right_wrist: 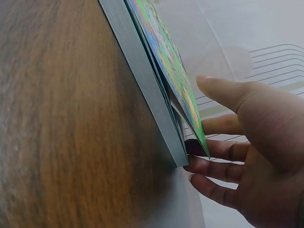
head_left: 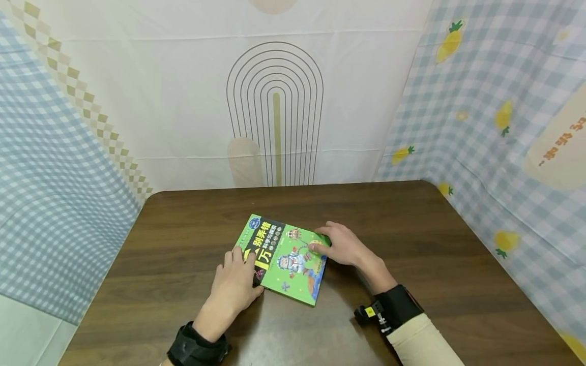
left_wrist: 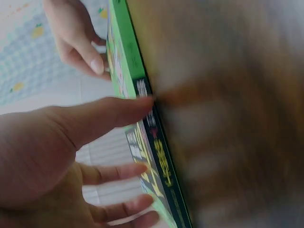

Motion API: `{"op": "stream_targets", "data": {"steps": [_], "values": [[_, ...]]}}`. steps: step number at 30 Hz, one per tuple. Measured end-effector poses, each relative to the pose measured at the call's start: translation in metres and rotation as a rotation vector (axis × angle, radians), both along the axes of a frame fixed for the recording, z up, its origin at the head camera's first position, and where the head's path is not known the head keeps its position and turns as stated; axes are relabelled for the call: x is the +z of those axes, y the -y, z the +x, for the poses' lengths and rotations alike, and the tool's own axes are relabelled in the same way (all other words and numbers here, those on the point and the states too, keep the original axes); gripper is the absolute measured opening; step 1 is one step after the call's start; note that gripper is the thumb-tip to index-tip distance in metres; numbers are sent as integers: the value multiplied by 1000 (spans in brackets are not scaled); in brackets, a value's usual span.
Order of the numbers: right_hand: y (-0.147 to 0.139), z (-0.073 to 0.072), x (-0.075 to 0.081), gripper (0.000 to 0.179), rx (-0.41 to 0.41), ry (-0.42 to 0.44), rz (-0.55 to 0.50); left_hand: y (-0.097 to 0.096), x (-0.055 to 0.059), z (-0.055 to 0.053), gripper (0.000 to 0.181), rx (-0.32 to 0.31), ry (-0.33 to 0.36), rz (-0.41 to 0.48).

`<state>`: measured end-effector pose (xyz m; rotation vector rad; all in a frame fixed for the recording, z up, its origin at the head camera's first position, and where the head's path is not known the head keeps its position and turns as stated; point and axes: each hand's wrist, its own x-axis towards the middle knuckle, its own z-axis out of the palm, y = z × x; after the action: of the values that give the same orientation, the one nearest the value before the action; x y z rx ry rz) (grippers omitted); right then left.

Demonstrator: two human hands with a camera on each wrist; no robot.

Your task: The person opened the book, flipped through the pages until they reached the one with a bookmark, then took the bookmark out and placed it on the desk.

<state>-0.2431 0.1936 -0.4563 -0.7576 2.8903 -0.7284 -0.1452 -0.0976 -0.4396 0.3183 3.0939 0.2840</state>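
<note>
A thick green book [head_left: 295, 264] with a black title band and a cartoon figure lies flat and slanted on the wooden table. My left hand [head_left: 234, 279] rests on the title band, fingers extended over the cover. In the left wrist view its thumb [left_wrist: 128, 111] touches the book's spine [left_wrist: 159, 137]. At the far right corner, my right hand [head_left: 343, 244] holds the front cover [right_wrist: 175, 71] between the thumb above and fingers at its edge. The right wrist view shows that cover raised slightly from the page block [right_wrist: 147, 90], with one fingertip inside the gap.
The brown wooden table [head_left: 192, 218] reaches back to a white cloth [head_left: 183, 101] with an arch print. Blue checked cloths hang along the left side [head_left: 59, 203] and right side [head_left: 458, 152]. Black bands [head_left: 199, 345] are worn on both wrists.
</note>
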Motion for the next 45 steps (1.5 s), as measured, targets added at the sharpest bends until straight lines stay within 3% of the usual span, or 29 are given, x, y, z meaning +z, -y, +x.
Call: {"op": "stream_targets", "data": {"steps": [8,14,21,30,37,45], "values": [[-1,1,1,54,3,6,-4,-13,8,14,69,138,59,-39],[-1,0,1,54,10,1,-11,-19,18,23,72,146,120,-39],[-2,-1,2,50,-4,13,-16,-21,21,23,65,146,169,-50],[-1,-2,0,42,-43,63,16,-14,19,6,80,133,209,-63],[-5,-2,-1,36,-39,103,17,-11,21,-15,72,139,266,-13],[-6,-1,-2,44,-52,197,12,-13,23,-38,66,131,286,10]]}}
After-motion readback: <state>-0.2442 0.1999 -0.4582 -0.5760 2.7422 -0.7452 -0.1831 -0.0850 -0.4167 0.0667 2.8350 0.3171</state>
